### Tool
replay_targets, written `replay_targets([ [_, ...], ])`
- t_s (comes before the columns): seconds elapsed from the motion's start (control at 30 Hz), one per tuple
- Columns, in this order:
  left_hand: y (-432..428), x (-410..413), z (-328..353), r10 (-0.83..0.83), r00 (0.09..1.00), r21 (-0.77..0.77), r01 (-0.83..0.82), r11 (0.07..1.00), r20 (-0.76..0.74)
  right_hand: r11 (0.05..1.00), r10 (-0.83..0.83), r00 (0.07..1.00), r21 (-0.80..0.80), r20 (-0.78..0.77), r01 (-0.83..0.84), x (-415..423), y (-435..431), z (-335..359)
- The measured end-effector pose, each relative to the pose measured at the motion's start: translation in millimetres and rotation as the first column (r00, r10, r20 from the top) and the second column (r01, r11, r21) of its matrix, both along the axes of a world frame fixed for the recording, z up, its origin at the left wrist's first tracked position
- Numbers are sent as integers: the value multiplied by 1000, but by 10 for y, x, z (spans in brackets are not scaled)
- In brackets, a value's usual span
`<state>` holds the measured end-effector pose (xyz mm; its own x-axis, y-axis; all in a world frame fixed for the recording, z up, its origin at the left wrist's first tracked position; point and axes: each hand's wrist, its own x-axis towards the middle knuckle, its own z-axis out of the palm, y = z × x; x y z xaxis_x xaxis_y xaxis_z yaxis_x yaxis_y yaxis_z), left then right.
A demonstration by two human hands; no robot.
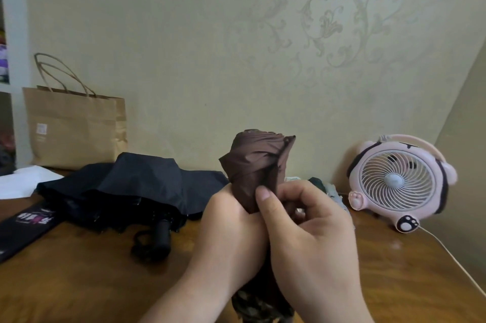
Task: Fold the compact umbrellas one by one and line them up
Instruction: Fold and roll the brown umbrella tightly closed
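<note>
Both hands were wrapped around the brown umbrella point(256, 165), held upright between them: left hand point(231, 228) gripped the bundle, right hand point(307, 230) pinched the canopy fabric, probably to keep the pleats tight for wrapping. Black umbrella point(136, 191) lay unfolded on the table point(92, 283), left of the left hand. Paper bag point(71, 128) stood beyond it; contents not visible. Fan point(399, 180) sat right of the right hand.

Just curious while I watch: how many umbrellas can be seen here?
2 for certain: a brown fabric umbrella gripped in both hands, and a black fabric umbrella lying unfolded on the wooden table at left. Dark fabric behind the hands may be another.
</note>
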<state>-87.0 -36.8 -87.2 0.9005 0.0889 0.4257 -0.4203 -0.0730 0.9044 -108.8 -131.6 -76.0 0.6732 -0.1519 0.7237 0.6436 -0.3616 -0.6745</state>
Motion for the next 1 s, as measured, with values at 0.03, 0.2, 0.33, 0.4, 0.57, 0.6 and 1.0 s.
replay_targets([
  [0.03,29,42,-38,-179,984,-137,176,975,-9,999,-10,997,-41,80,13,3,14,-14],
  [0.2,200,153,-49,-437,897,-535,401,743,66,986,122,980,-130,154,-103,41,10,-59],
  [0.33,67,175,-125,-516,856,-347,491,799,23,967,254,966,4,-40,-254,139,-100,-31],
  [0.4,132,190,-231,-528,846,-428,506,749,76,935,343,929,146,-138,-323,188,-216,-20],
  [0.57,161,330,-386,-413,900,49,410,911,140,809,551,802,384,-230,-445,184,-408,17],
  [0.6,100,291,-324,-407,910,99,399,912,83,768,596,773,438,-219,-468,184,-437,14],
  [1.0,12,242,-241,-377,910,-156,403,902,172,789,545,784,498,-298,-360,180,-568,181],
])
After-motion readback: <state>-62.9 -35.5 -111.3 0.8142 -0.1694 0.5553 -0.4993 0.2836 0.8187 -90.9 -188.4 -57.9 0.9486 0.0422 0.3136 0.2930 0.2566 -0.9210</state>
